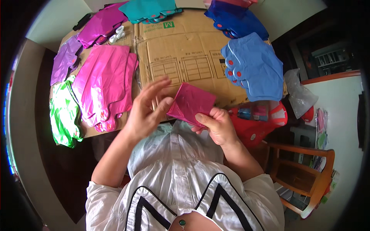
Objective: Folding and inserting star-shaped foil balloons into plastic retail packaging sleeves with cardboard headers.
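Note:
My right hand [219, 125] pinches a folded square of shiny magenta film or thin fabric [194, 101] by its lower right corner, thumb on top. The square is held above the near edge of the cardboard, in front of my body. Beside its left edge is my left hand [148, 106], its fingers apart and the thumb close to the square; whether the thumb touches it I cannot tell. A stack of glossy pink pieces with curved edges [102, 82] lies left of my left hand. Light blue pieces with red round marks [254, 65] lie to the right.
Flattened cardboard [177, 42] covers the table. Around its edge lie green [65, 111], purple [65, 59], magenta [102, 23], teal [148, 9] and dark blue [241, 23] pieces. A red bag [250, 129] holding small packets and a wooden chair [304, 169] stand at the right.

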The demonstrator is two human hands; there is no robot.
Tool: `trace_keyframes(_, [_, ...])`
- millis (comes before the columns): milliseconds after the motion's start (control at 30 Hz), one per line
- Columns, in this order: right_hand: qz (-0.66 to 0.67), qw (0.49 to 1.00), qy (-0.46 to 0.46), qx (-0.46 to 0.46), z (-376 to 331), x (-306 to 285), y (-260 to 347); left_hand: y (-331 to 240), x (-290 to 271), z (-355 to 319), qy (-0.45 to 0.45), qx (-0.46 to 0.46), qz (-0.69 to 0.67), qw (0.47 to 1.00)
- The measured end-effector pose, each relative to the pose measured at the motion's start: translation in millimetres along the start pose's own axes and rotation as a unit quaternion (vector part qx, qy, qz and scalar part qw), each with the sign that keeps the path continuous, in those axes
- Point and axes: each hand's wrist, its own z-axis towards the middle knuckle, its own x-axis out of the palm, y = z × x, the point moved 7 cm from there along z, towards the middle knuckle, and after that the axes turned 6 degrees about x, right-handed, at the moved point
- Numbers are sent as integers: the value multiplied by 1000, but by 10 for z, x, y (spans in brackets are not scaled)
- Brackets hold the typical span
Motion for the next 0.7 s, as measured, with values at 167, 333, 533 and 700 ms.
trace_keyframes(167, [-193,979,13,-60,30,229,336,87,155,48,-46,-117,-110,986])
trace_keyframes(333, [-216,971,8,-105,79,236,569,160,146,163,-78,-155,-214,961])
trace_keyframes(533, [-21,993,-69,-90,256,-351,1106,-322,-269,1241,3,100,153,983])
trace_keyframes(700, [-46,981,-90,-163,245,-631,1464,-184,-510,2753,-14,331,489,807])
